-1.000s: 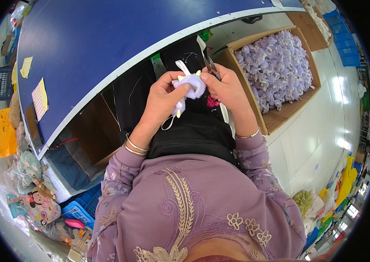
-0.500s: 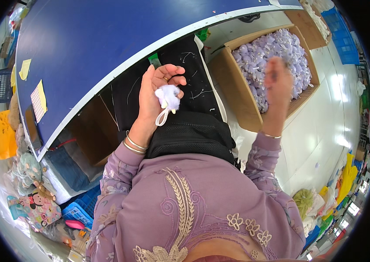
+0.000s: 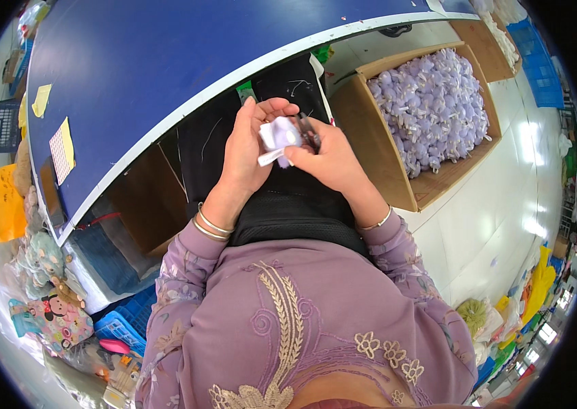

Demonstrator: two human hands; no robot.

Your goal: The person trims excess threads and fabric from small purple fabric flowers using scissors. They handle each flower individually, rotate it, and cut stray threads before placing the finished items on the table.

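Observation:
Above my lap, my left hand (image 3: 246, 153) cups a small pale purple plush piece (image 3: 281, 136) with its fingers curled up round it. My right hand (image 3: 329, 155) has come against the same piece from the right. Its thumb presses near a white ribbon strip (image 3: 272, 157) on the plush. In the fingers of my right hand is a small dark tool (image 3: 309, 132) that looks like thread snips. Its lower part is hidden by the hand. Whether more than one plush piece is between my hands, I cannot tell.
A cardboard box (image 3: 387, 167) full of small purple plush pieces (image 3: 431, 102) stands to the right. The blue table (image 3: 165, 61) with a white edge runs across the front. Blue crates (image 3: 128, 320) and plush toys (image 3: 46, 255) lie at the left. Black cloth (image 3: 200, 153) covers my lap.
My right hand has moved left from over the box to meet my left hand. The plush piece in my left hand has turned, and its white loop no longer hangs below.

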